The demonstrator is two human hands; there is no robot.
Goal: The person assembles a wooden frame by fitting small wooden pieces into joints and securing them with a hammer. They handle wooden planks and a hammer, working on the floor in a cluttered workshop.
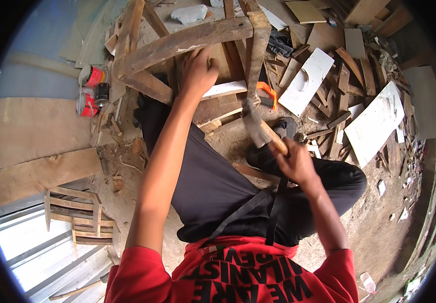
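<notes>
A wooden frame (190, 43) of rough brown beams, like a stool or chair frame, stands before me at the top of the view. My left hand (200, 73) reaches in below its long beam with the fingers curled together. What they pinch, if anything, is too small to make out. Wrapped round the wooden handle of a hammer (274, 138) is my right hand (296, 162). The hammer's metal head, slightly blurred, is up beside the lower end of the frame's right post. A white-faced strip (224, 89) lies across the frame just right of my left wrist.
An orange-handled saw (267, 96) lies right of the frame. Wood offcuts and white panels (377, 123) litter the right side. Red cans (87, 104) stand at left, above a slatted wooden piece (84, 212). My shoe (284, 126) is close below the hammer.
</notes>
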